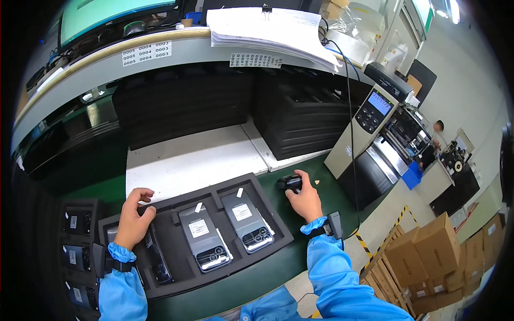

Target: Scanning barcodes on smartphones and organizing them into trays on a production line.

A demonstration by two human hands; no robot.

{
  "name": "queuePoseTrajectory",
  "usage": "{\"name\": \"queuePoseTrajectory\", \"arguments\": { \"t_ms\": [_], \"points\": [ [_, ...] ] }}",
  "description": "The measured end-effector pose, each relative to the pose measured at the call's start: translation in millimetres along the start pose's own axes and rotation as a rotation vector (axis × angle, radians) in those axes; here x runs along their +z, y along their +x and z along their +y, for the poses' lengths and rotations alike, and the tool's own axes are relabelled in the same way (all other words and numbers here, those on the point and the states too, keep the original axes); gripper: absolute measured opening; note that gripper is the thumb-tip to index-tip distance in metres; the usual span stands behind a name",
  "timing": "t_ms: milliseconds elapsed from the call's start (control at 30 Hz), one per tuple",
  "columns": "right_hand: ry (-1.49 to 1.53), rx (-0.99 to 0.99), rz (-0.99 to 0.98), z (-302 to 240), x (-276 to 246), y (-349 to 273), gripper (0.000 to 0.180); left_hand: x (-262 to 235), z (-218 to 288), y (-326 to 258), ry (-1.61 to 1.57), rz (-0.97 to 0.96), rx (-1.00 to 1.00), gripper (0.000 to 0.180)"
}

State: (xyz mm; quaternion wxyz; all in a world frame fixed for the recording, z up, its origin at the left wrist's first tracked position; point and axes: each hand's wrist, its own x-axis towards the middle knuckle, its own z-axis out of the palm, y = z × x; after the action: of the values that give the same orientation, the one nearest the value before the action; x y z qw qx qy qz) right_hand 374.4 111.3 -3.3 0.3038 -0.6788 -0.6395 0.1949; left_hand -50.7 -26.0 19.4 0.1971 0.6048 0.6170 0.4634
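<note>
On the green bench lies a black foam tray (249, 184) with slots for smartphones. Two grey smartphones, a middle one (201, 235) and a right one (243, 216), lie back up, each with a white label. A third smartphone (159, 262) sits tilted in its slot near my left wrist. My left hand (134, 219) hovers over the tray's left part, fingers curved and thumb apart, with nothing in it. Right of the tray, my right hand (306, 200) is closed around a black computer mouse (289, 182), its fingers partly covering it.
Another foam tray with smartphones (79, 257) stands at the left. Stacked black foam trays (302, 123) fill the space under the shelf. A label printer (369, 117) stands at the right, a cable hanging before it. Papers (265, 29) lie on the shelf; cartons (428, 251) stand on the floor.
</note>
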Motion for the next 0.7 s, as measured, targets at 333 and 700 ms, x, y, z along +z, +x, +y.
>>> {"name": "queuePoseTrajectory", "arguments": {
  "t_ms": [333, 700],
  "points": [
    [0.004, -0.025, 0.021, 3.9, -0.5, 2.9, 0.064, -0.2, 0.8, 5.3, -0.051, -0.049, -0.027, 0.038],
    [0.004, 0.024, -0.006, -3.5, -3.3, -1.1, 0.064, -3.7, -1.2, 3.6, -0.076, -0.047, -0.023, 0.048]
  ]
}}
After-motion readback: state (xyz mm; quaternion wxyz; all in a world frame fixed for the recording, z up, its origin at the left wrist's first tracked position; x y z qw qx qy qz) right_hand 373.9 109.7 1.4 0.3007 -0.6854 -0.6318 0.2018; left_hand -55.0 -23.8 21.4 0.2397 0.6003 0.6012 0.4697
